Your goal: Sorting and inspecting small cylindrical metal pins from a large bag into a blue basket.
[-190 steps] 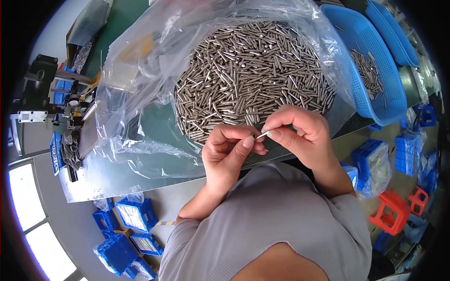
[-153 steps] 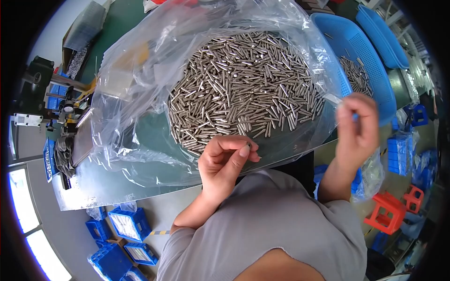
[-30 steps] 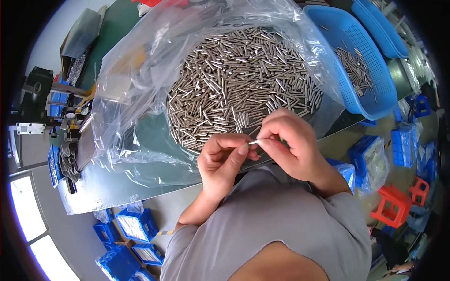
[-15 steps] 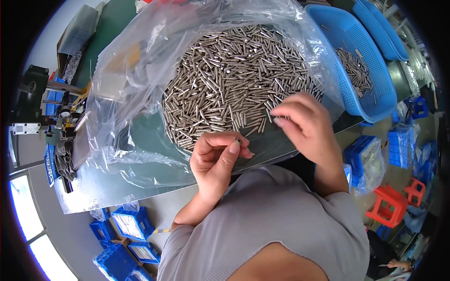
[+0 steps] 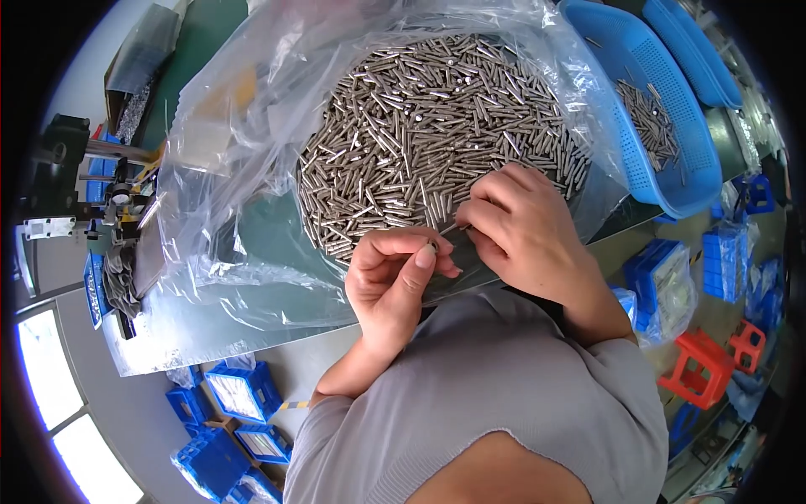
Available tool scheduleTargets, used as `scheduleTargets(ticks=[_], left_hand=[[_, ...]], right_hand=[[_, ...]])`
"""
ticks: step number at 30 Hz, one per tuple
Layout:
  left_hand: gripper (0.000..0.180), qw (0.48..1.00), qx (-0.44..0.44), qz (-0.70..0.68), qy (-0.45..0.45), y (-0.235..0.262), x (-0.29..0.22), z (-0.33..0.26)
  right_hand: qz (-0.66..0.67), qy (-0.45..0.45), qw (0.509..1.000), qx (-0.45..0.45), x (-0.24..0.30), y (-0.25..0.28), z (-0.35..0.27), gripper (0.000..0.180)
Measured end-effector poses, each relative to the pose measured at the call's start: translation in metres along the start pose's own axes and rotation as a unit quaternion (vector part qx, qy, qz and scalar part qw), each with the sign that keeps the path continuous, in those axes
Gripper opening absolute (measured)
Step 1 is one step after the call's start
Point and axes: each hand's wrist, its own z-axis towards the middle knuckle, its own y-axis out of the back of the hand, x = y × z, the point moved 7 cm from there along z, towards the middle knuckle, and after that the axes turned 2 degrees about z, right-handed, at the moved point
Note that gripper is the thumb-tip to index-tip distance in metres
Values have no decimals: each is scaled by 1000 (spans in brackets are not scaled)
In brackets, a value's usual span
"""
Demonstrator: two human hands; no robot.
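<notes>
A wide heap of short, thin metal pins [image 5: 437, 126] lies on a clear plastic bag [image 5: 243, 286] spread over the green table. At the heap's near edge, my left hand [image 5: 388, 281] is closed, thumb and index finger pinching a small dark round part [image 5: 433, 245] whose kind I cannot make out. My right hand [image 5: 527, 228] is closed too, to the right of it. Between its fingertips is one metal pin [image 5: 453, 228], its tip pointing left, close to the left fingertips. The other fingers of the right hand curl under and are partly hidden.
On the right stands a blue perforated basket [image 5: 693, 172] holding a smaller pile of pins, with another blue basket [image 5: 684, 50] behind. A metal device [image 5: 117, 197] sits at the left. Blue crates [image 5: 243, 391] and a red stool [image 5: 698, 367] are on the floor.
My right hand has moved left and down from the heap's right edge to beside my left hand, now with a pin in its fingertips. The left hand keeps its pinch.
</notes>
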Motion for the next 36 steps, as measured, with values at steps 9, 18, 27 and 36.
scheduleTargets(ticks=[9, 18, 27, 36], left_hand=[[8, 1000, -12, -7, -8, -1, -1, 3], [6, 1000, -20, -12, 13, -1, 2, -7], [8, 999, -3, -10, 35, 0, 5, -4], [10, 999, 21, -5, 31, -3, 6, -1]], right_hand=[[-11, 13, 1000, -4, 0, 8, 3, 19], [-46, 80, 995, 43, 14, -9, 1, 17], [323, 22, 943, -74, 7, 23, 4, 8], [382, -5, 922, -67, 1, 13, 0, 7]])
